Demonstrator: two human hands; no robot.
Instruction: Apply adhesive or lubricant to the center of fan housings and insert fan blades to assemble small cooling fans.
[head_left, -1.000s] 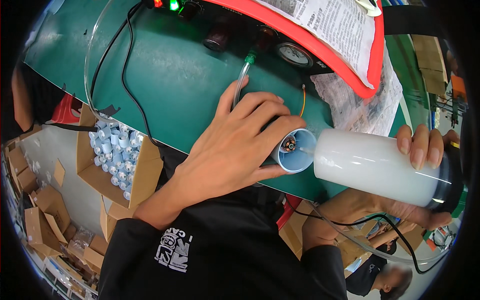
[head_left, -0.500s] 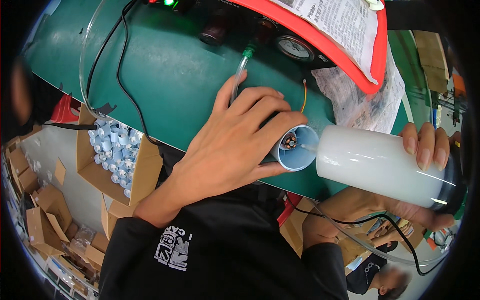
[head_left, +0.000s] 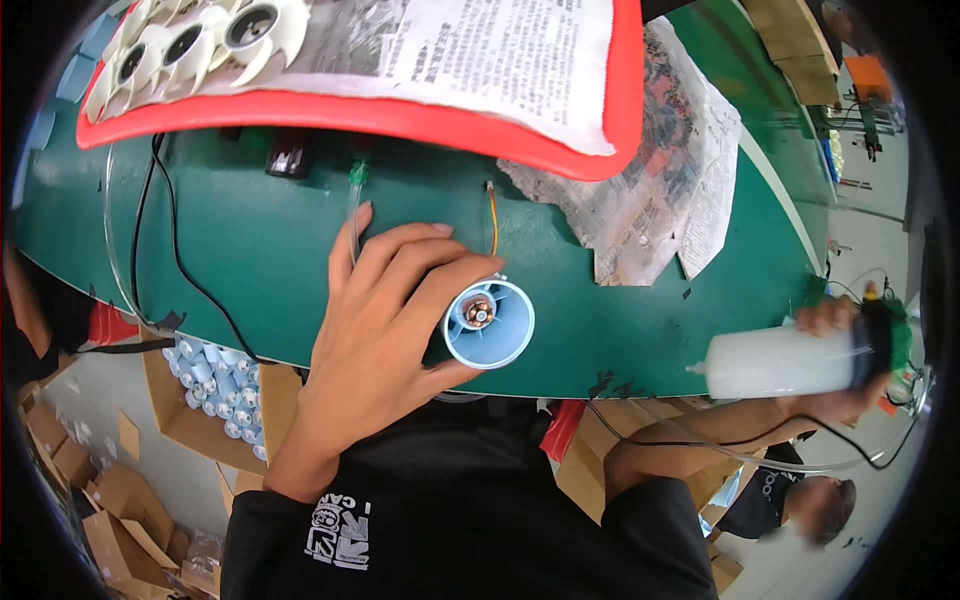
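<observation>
My left hand (head_left: 370, 310) is closed around a light-blue cylindrical housing (head_left: 510, 325), its open end facing up. Inside it sits a small round motor core (head_left: 478, 311) with copper-coloured windings, and a thin yellow-orange wire (head_left: 493, 222) runs out behind it over the table. Off to the right, my right hand (head_left: 828, 316) grips a large dispensing syringe (head_left: 775, 362) filled with white, translucent material. Its thin nozzle points left, well apart from the housing. A clear tube (head_left: 354, 222) passes by my left thumb and index finger.
A red tray (head_left: 400, 110) holding white fan wheels (head_left: 265, 30) and printed paper covers the far part of the green table (head_left: 270, 230). Crumpled wrapping (head_left: 660, 170) lies at right. A carton (head_left: 205, 445) of blue housings stands left, below table level. Black cables (head_left: 210, 310) cross the surface. Other people are at both sides.
The syringe has drawn away to the right, its nozzle out of the housing. My left hand still holds the housing. The view has shifted, showing more of the red tray and the fan wheels.
</observation>
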